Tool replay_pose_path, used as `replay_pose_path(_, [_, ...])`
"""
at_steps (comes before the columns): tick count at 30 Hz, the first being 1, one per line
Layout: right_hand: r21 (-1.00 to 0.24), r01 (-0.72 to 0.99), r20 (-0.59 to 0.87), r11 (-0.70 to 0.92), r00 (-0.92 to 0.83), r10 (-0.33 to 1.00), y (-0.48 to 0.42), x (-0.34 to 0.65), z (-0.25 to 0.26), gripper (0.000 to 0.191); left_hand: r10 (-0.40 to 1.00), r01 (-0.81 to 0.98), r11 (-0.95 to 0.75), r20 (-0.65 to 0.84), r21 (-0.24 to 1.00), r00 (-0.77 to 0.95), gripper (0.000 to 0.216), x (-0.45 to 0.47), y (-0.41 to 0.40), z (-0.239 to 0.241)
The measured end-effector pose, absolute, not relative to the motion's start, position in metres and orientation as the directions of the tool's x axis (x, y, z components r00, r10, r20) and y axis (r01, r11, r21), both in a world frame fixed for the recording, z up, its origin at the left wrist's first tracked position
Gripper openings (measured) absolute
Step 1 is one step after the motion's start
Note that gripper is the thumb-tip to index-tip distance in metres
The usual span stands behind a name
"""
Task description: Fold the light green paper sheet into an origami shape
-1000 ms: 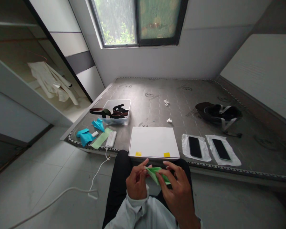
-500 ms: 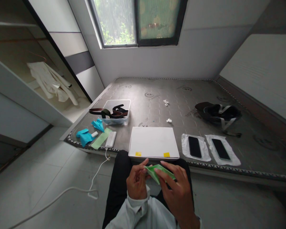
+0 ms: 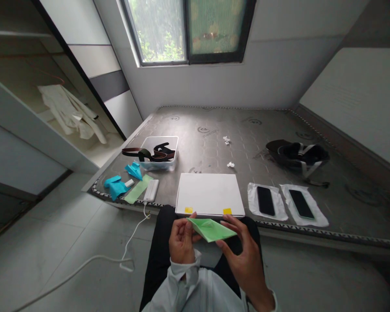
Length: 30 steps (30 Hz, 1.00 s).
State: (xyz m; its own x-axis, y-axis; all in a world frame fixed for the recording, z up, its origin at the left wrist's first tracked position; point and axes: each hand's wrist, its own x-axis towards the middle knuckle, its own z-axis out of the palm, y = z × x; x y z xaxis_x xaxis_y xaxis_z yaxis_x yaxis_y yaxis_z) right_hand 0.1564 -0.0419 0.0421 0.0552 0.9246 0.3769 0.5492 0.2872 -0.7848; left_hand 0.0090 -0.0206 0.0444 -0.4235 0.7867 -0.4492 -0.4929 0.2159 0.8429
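I see both hands raised over my lap, just near of the mattress edge, sharing one folded green paper [image 3: 211, 229]. My left hand [image 3: 181, 239] pinches its left end, fingers curled under and thumb on top. My right hand [image 3: 243, 255] supports the right end from below, fingers spread along the underside. The paper is spread into a flat, pointed shape with a small raised fold in its middle.

Just beyond it on the mattress [image 3: 234, 130] lies a white board [image 3: 209, 193] with two yellow tabs on its near edge. To its right, two black phones [image 3: 265, 200] rest on white sheets. To the far left sit a clear box [image 3: 159, 152] holding dark straps and some blue paper pieces [image 3: 117, 186].
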Motion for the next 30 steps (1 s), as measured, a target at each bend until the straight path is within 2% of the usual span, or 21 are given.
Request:
replay_pose_path(3, [-0.953, 0.276, 0.158, 0.122, 0.109, 0.981, -0.040, 0.156, 0.029, 0.040, 0.786, -0.512, 0.226, -0.466, 0.829, -0.407, 0.068, 0.008, -0.019, 0.044])
replay_pose_path(5, [-0.989, 0.144, 0.056, 0.036, 0.142, 0.988, -0.040, 0.154, 0.023, 0.034, 0.798, -0.527, 0.236, -0.472, 0.816, -0.374, 0.067, 0.008, -0.019, 0.042])
replay_pose_path(9, [-1.000, -0.005, -0.030, -0.030, 0.146, 0.989, -0.040, 0.153, 0.022, 0.040, 0.837, -0.505, 0.290, -0.472, 0.813, -0.278, 0.064, 0.010, -0.022, 0.039])
replay_pose_path(15, [-0.996, -0.078, -0.045, -0.034, 0.133, 0.990, -0.038, 0.156, 0.024, 0.048, 0.858, -0.446, 0.315, -0.452, 0.838, -0.244, 0.060, 0.016, -0.029, 0.040])
replay_pose_path(18, [-0.997, -0.057, -0.058, -0.050, 0.157, 0.986, -0.037, 0.157, 0.026, 0.039, 0.867, -0.435, 0.301, -0.433, 0.849, -0.245, 0.058, 0.017, -0.029, 0.038])
replay_pose_path(23, [-0.996, 0.025, -0.071, -0.083, 0.314, 0.947, -0.036, 0.160, 0.021, 0.041, 0.858, -0.451, 0.304, -0.447, 0.839, -0.253, 0.061, 0.015, -0.028, 0.035])
replay_pose_path(30, [-0.978, -0.082, -0.210, -0.193, 0.410, 0.888, -0.035, 0.155, 0.023, 0.052, 0.839, -0.520, 0.383, -0.523, 0.764, -0.150, 0.070, 0.017, -0.025, 0.033])
